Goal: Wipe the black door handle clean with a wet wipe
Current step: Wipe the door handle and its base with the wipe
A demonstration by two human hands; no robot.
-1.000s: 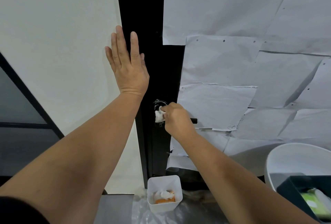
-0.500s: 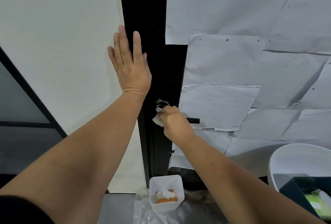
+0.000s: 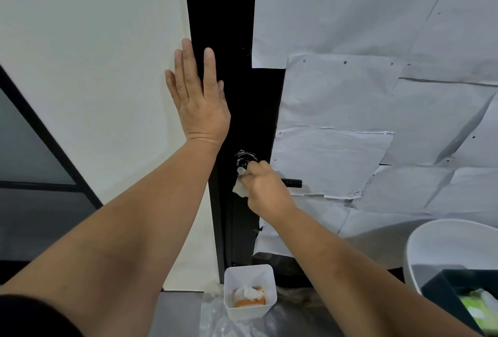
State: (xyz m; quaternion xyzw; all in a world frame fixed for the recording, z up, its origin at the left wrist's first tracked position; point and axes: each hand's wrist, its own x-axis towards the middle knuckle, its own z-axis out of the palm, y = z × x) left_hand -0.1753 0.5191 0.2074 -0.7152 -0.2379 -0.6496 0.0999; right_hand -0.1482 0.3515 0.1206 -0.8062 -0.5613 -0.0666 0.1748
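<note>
The black door handle sticks out to the right from a round, wet-looking base on the black door. My right hand covers most of the lever and is shut on a crumpled white wet wipe, pressed against the handle next to the base. Only the lever's right tip shows past my knuckles. My left hand lies flat and open on the door edge above the handle, fingers pointing up.
White paper sheets cover the door's right side. On the floor below stands a small white bin with used wipes and something orange. At the lower right are a white round tub and a dark box holding a green pack.
My right hand with the wipe has shifted slightly along the handle near its round base, the wipe now hanging lower left of my fingers. My left hand has stayed flat on the door.
</note>
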